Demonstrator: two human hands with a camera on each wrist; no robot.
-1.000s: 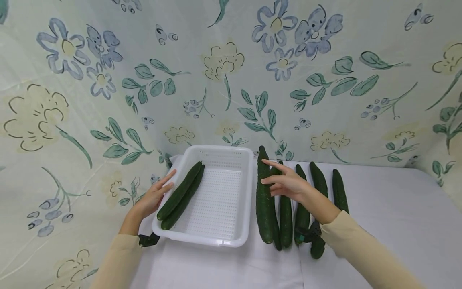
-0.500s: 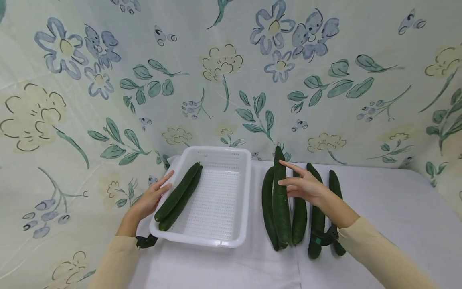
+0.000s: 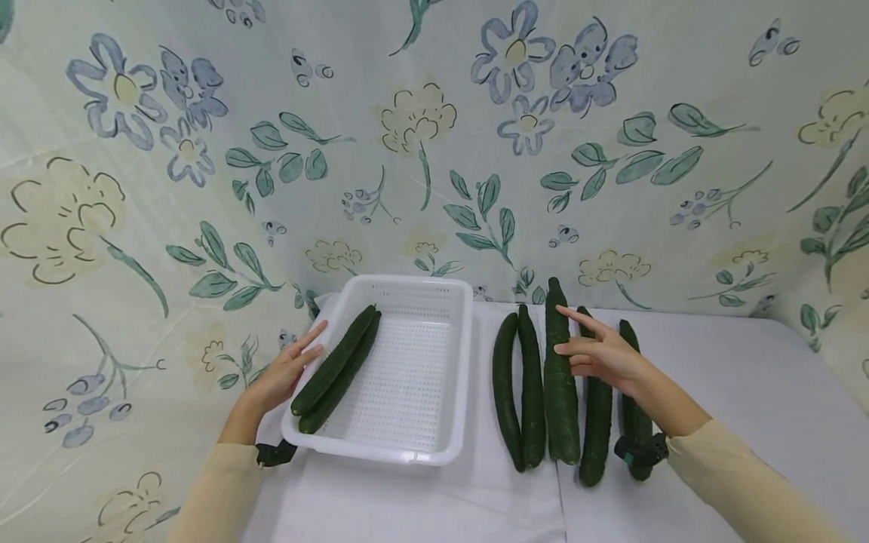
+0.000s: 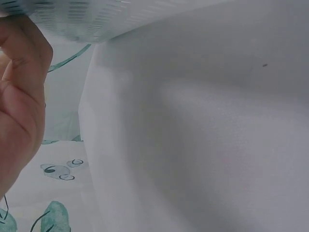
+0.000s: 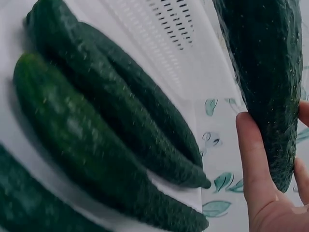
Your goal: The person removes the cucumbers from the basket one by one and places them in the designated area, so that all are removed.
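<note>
In the head view my right hand [image 3: 606, 358] holds a long dark green cucumber [image 3: 562, 407] between thumb and fingers, over the row. In the right wrist view that held cucumber [image 5: 268, 72] stands close to the camera, fingers on both sides of its narrow end. My left hand [image 3: 281, 375] grips the left rim of a white perforated basket [image 3: 468, 362]; some of its fingers are hidden. Two cucumbers [image 3: 334, 367] lie side by side along the basket's left inner wall. In the left wrist view the left hand [image 4: 21, 92] reaches up to the basket's slotted side [image 4: 82, 19].
Left of the held cucumber lie a curved cucumber [image 3: 505, 388] and a straighter one [image 3: 532, 400]. To its right are another cucumber [image 3: 597, 422] and one [image 3: 637, 422] partly behind the right wrist. A white cloth [image 3: 489, 505] covers the table; a floral curtain [image 3: 434, 151] hangs behind.
My right hand has carried the held cucumber rightward across the row, uncovering the two leftmost cucumbers on the table. The left hand and basket have hardly moved.
</note>
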